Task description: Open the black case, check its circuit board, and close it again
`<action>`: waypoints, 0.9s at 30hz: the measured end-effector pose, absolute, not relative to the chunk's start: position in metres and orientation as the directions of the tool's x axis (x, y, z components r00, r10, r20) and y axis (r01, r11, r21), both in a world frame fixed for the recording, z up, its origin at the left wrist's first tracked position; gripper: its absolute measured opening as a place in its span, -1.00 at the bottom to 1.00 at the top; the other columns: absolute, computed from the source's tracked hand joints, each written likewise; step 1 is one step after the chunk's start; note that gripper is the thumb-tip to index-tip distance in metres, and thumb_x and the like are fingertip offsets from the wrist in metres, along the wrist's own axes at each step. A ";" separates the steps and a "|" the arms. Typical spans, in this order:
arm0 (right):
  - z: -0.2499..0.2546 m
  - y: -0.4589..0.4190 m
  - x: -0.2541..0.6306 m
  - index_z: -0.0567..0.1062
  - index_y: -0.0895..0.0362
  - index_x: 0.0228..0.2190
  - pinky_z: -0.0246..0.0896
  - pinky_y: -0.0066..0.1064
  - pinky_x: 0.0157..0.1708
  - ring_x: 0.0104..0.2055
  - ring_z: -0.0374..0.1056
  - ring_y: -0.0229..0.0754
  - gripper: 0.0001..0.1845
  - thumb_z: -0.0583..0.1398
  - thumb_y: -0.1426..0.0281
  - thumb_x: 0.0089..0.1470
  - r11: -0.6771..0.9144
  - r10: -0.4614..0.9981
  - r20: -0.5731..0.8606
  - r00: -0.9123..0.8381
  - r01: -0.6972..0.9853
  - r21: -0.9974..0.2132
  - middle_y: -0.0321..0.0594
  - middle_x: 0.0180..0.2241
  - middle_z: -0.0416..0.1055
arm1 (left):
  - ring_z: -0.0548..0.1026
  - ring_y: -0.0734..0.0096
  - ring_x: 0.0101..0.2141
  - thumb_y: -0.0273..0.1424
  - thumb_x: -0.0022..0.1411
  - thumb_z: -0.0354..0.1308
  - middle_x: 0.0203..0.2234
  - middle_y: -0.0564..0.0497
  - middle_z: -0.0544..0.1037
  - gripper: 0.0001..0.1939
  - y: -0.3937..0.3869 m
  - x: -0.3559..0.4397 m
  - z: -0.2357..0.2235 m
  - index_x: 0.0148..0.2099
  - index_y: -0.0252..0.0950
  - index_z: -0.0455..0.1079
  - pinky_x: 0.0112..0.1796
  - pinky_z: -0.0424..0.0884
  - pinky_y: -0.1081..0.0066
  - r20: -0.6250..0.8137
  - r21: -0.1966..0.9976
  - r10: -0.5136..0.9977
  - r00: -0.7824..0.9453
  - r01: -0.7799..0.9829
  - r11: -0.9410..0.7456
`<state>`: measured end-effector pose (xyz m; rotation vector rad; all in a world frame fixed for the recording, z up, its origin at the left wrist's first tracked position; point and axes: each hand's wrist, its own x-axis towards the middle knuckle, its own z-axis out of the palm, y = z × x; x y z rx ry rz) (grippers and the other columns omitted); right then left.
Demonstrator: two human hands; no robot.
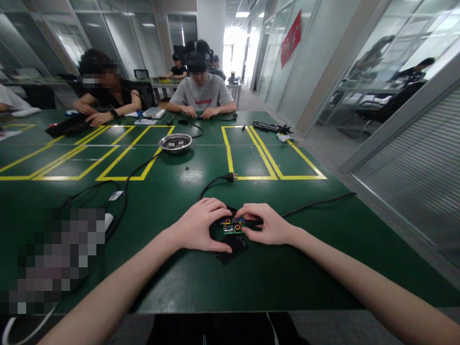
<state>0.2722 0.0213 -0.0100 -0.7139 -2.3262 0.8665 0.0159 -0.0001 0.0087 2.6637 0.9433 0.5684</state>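
A small green circuit board [228,230] with copper-wound coils and coloured wires lies between my hands near the table's front. My right hand [268,224] pinches its right side, thumb and fingers closed, next to a black cable end. Curved around the left side is my left hand [203,225], with thumb and fingers spread wide. Its thumb tip rests on a flat black plastic casing piece [233,250] just below the board, and its fingertips are near the board's upper left edge. The exact contact there is partly hidden.
A black power plug [230,177] lies beyond my hands, its cord running back toward them. Further off are a metal bowl [176,143] with small parts and a folded black tripod-like item [271,127]. Two people [201,93] work across the green table [305,268]. A blurred-out object is at left.
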 end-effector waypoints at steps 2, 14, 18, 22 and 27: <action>-0.008 0.019 0.271 0.55 0.14 -0.20 0.11 -0.51 -0.53 -0.53 0.18 -0.33 -0.81 0.26 0.41 0.10 0.674 0.621 0.345 -0.704 0.254 -0.693 -0.36 -0.49 0.33 | 0.55 0.11 -0.11 -0.01 0.00 0.49 -0.13 -0.10 0.60 -0.39 -0.002 0.014 0.014 -0.01 -0.27 0.50 -0.08 0.41 0.24 0.247 0.357 0.663 0.706 0.570 -0.740; -0.007 0.004 0.261 0.57 0.16 -0.23 0.12 -0.52 -0.50 -0.52 0.18 -0.35 -0.83 0.31 0.43 0.08 0.739 0.502 0.435 -0.747 0.110 -0.664 -0.39 -0.51 0.30 | 0.60 0.39 -0.30 -0.58 0.18 0.27 -0.30 0.04 0.65 -0.84 -0.009 0.008 0.019 -0.22 -0.25 0.58 -0.31 0.33 0.51 0.069 0.427 0.672 0.737 0.587 -0.688; -0.011 0.008 0.261 0.56 0.16 -0.19 0.17 -0.50 -0.47 -0.51 0.23 -0.33 -0.81 0.31 0.42 0.11 0.763 0.506 0.439 -0.742 0.148 -0.629 -0.36 -0.49 0.36 | 0.62 0.36 -0.27 -0.58 0.22 0.25 -0.27 0.01 0.68 -0.82 -0.003 0.003 0.017 -0.17 -0.24 0.59 -0.26 0.38 0.50 0.078 0.427 0.673 0.736 0.585 -0.689; -0.013 0.011 0.261 0.57 0.16 -0.17 0.21 -0.50 -0.45 -0.49 0.30 -0.31 -0.79 0.32 0.42 0.11 0.777 0.508 0.440 -0.741 0.174 -0.604 -0.32 -0.47 0.43 | 0.57 0.41 -0.40 -0.52 0.20 0.28 -0.37 0.03 0.64 -0.90 -0.002 0.000 0.021 -0.22 -0.27 0.56 -0.39 0.32 0.51 0.098 0.379 0.706 0.701 0.630 -0.678; -0.014 0.012 0.262 0.57 0.15 -0.16 0.27 -0.49 -0.42 -0.46 0.38 -0.28 -0.79 0.31 0.42 0.11 0.804 0.491 0.451 -0.745 0.189 -0.564 -0.26 -0.41 0.51 | 0.50 0.46 -0.43 -0.51 0.03 0.31 -0.40 0.07 0.56 -0.88 -0.005 -0.004 0.034 -0.31 -0.30 0.50 -0.40 0.34 0.54 0.092 0.533 0.725 0.683 0.581 -0.615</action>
